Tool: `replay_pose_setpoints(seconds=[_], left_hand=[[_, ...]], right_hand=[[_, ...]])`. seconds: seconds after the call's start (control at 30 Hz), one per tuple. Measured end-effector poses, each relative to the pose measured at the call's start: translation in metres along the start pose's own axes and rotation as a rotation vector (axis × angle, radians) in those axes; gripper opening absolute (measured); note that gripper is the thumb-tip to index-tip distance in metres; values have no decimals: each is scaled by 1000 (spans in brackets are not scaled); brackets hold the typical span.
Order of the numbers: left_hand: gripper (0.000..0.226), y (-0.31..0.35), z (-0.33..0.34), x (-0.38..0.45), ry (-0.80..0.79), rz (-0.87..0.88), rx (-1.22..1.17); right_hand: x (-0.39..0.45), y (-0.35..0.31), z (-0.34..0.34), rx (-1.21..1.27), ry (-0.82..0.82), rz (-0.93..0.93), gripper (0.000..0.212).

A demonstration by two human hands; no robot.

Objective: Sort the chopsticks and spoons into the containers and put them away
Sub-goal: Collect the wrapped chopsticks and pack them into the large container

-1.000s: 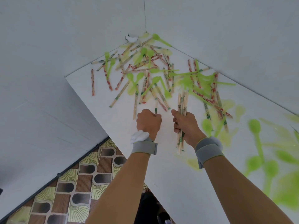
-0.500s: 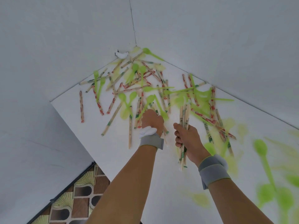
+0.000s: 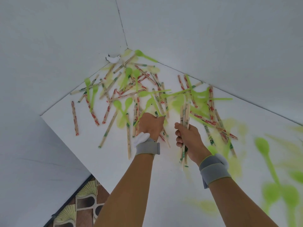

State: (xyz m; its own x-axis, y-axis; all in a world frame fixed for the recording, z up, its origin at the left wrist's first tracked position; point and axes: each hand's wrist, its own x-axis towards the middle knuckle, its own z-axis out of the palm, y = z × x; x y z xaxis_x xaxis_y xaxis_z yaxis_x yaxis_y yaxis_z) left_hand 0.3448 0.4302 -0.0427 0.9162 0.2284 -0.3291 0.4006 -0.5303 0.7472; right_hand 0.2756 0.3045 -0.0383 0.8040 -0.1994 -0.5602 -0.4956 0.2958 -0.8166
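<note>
Nearest, two bare forearms with grey wristbands [image 3: 214, 170] reach over a white table [image 3: 114, 161]. The right hand [image 3: 188, 138] is clenched around an upright bundle of wrapped chopsticks [image 3: 184, 118]. Just left of it, the left hand [image 3: 150, 126] is curled, knuckles up, pinching one chopstick [image 3: 159, 115] from the pile. Farther back, loose chopsticks [image 3: 74, 118] and green plastic spoons [image 3: 144, 55] lie scattered and overlapping toward the far corner where two white walls [image 3: 213, 30] meet.
</note>
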Motion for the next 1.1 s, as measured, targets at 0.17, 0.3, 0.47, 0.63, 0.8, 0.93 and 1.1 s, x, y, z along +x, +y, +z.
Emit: replay_pose_setpoints(seconds=[0.17, 0.3, 0.47, 0.63, 0.8, 0.93, 1.1], left_hand=[[33, 9, -6, -10, -11, 89, -193], [26, 13, -9, -18, -120, 196, -201], [19, 14, -1, -32, -300, 289, -133], [26, 12, 13, -42, -498, 284, -128], [15, 12, 26, -46, -576, 291, -141], [11, 14, 28, -47, -560, 325, -139], [14, 22, 35, -52, -444, 354, -200]], right_hand=[[-4, -3, -4, 18, 18, 9, 13], [-4, -7, -6, 29, 64, -4, 18], [-4, -11, -11, 19, 146, -12, 20], [-2, -14, -21, 199, 187, -17, 24], [-5, -14, -30, 236, 202, -22, 27], [-3, -13, -35, 219, 199, -38, 26], [-4, -9, -37, 217, 169, -34, 22]])
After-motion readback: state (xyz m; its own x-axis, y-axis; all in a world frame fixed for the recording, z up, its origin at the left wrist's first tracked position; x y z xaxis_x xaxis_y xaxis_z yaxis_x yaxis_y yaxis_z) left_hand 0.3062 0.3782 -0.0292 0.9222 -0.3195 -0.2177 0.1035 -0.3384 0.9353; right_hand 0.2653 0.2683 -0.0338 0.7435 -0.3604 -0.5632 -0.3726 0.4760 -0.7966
